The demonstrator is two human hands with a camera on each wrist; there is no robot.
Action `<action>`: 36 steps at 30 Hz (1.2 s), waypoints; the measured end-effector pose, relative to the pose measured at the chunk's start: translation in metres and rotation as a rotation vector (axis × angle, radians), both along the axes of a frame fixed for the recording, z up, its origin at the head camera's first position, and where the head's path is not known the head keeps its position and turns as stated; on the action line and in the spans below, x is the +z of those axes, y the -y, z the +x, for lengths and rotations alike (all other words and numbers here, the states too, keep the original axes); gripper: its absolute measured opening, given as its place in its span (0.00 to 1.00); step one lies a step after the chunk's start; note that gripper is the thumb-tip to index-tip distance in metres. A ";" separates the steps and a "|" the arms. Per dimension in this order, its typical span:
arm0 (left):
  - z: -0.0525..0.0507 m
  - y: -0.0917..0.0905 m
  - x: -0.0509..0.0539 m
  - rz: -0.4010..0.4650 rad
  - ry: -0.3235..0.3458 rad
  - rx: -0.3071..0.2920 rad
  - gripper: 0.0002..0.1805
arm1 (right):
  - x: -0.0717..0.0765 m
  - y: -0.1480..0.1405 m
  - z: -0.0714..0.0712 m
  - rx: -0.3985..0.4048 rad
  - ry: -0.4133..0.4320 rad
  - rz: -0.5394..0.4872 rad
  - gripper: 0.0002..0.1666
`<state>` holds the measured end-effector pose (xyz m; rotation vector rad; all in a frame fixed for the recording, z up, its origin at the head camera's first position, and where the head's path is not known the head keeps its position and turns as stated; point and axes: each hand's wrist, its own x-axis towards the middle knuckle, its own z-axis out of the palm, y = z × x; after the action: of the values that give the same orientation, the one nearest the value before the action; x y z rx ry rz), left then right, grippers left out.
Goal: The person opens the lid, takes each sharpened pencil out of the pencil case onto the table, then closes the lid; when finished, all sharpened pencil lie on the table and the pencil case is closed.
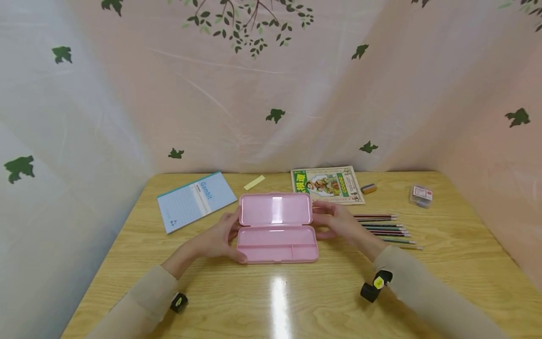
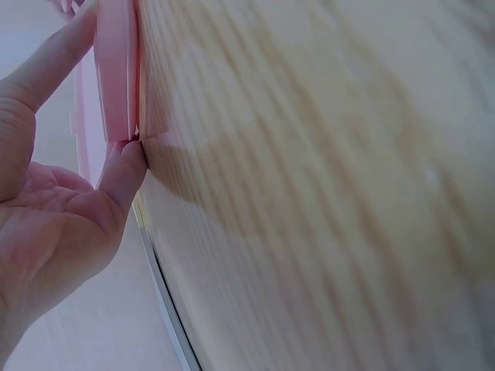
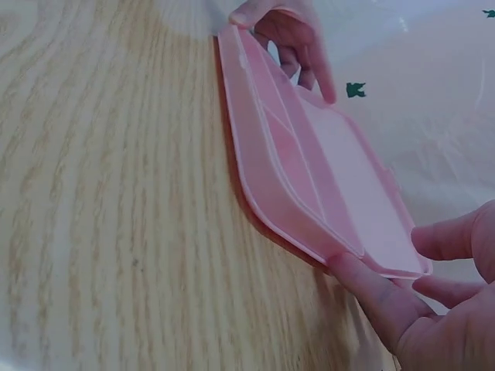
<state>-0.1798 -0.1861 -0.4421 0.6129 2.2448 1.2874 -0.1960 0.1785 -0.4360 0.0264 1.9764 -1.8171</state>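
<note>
A pink pencil case (image 1: 277, 253) lies with its lid (image 1: 258, 209) raised at the back, in the middle of the wooden table. Inside it are a long compartment and two smaller ones, with nothing in them. My left hand (image 1: 218, 237) grips the case's left end, thumb at the front corner and fingers by the hinge side. At the right end my right hand (image 1: 340, 223) holds the case, its thumb (image 3: 371, 290) against the base corner and fingertips at the lid's edge. The left wrist view shows only the side of the case (image 2: 116, 69).
Several pencils (image 1: 387, 230) lie right of my right hand. Behind are a blue notebook (image 1: 196, 200), a yellow strip (image 1: 254, 182), a green illustrated booklet (image 1: 328, 186) and a small blue-and-orange block (image 1: 369, 189). A small clear box (image 1: 421, 195) sits at the far right.
</note>
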 end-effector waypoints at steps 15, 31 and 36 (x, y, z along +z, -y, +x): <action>0.002 0.001 0.001 0.040 0.003 -0.003 0.77 | 0.000 -0.001 0.001 -0.013 0.041 -0.014 0.34; 0.003 0.000 -0.008 0.134 -0.033 -0.025 0.82 | 0.000 -0.001 0.004 0.003 0.027 -0.067 0.33; 0.003 0.001 -0.011 0.209 -0.061 -0.045 0.82 | 0.002 -0.002 0.009 0.027 -0.001 -0.088 0.34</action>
<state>-0.1765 -0.1867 -0.4533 0.7829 2.1469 1.5110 -0.1871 0.1804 -0.4345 -0.0291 1.8866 -1.8849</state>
